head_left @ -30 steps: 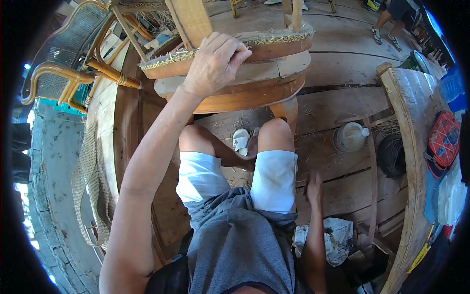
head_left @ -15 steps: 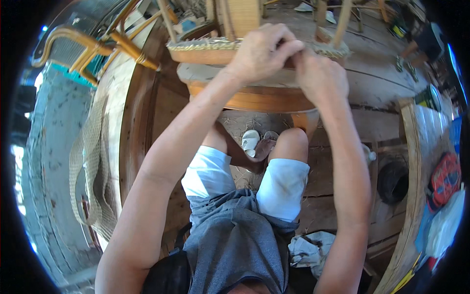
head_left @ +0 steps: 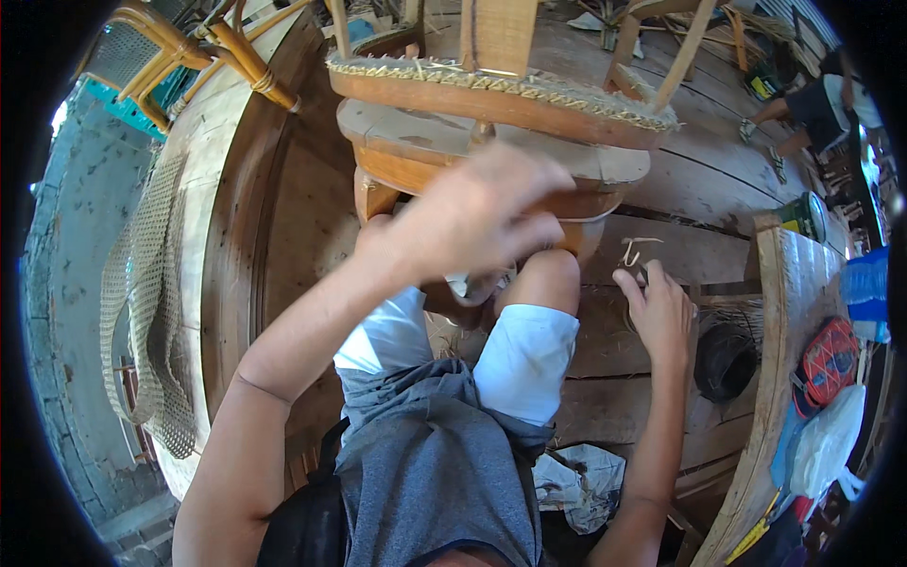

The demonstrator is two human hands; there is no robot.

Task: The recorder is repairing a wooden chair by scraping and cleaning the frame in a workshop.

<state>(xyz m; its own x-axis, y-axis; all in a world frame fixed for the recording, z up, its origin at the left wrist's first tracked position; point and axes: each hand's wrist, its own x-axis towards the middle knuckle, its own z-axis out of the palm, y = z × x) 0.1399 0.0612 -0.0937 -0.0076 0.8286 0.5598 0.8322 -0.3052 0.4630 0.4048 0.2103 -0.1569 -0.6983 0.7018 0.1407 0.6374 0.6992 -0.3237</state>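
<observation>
Smeared by motion, my left hand [head_left: 482, 208] hangs in front of a wooden seat [head_left: 397, 156], its thumb apart from its fingers and nothing visible between them. On that seat rests a chair frame [head_left: 567, 121] with braided straw-coloured edging [head_left: 501, 87] and upright wooden posts. My right hand [head_left: 658, 307] is lower and to the right, over the plank floor, its thumb and fingers apart. Thin pale curled strips [head_left: 641, 250] show just beyond its fingertips. Whether they are falling or lying on the floor, I cannot tell.
A wooden bench [head_left: 213, 208] on the left carries a mesh strip [head_left: 156, 312] and a rattan chair [head_left: 156, 47]. On the right are a plank worktop [head_left: 803, 274], a red patterned bag [head_left: 829, 364] and a black round container [head_left: 726, 362]. Another person [head_left: 812, 113] is at the far right.
My hands have come apart from the braided edge. The left has moved down toward me, the right down and to the right. Pale strips now show near the right fingertips.
</observation>
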